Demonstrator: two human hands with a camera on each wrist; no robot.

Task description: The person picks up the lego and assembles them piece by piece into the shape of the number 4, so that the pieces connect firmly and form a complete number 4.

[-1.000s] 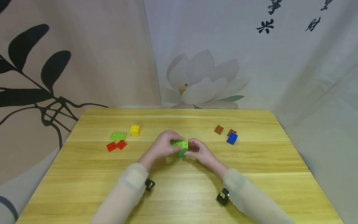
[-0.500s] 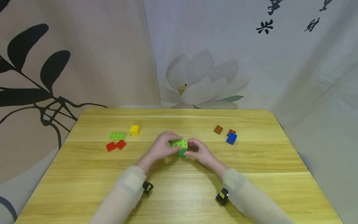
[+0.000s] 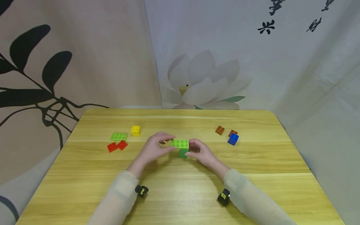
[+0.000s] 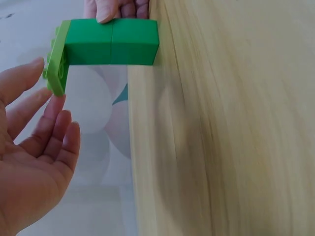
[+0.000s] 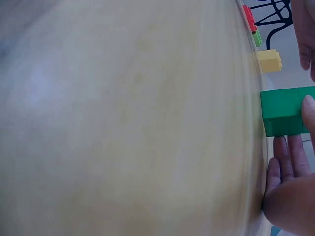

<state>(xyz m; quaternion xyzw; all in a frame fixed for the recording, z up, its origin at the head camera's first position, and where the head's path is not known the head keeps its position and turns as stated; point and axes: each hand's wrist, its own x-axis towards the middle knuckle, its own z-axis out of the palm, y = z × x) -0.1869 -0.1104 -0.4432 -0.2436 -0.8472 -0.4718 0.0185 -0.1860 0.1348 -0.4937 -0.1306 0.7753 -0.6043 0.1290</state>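
Two dark green toy bricks [image 4: 110, 43] are stacked one on the other, with a light green 2x4 plate [image 3: 180, 144] on top. The plate sticks out past the bricks on the left, as the left wrist view shows. My right hand [image 3: 204, 154] pinches the dark green bricks from the right, thumb in front and fingers behind. At the plate's overhanging end is my left hand [image 3: 155, 146], its fingers spread loosely and the fingertips right beside the plate's edge.
Left on the wooden table [image 3: 180, 193] lie a second light green plate [image 3: 119, 137], two red pieces [image 3: 122, 145] and a yellow brick [image 3: 136, 131]. Two brown pieces [image 3: 220, 130] and a blue brick [image 3: 233, 139] are at the right. A printed curtain [image 3: 208, 40] hangs behind.
My left hand has slid left from its grip over the light green plate to that plate's end, baring the studs. The right hand and the stack have stayed in place.
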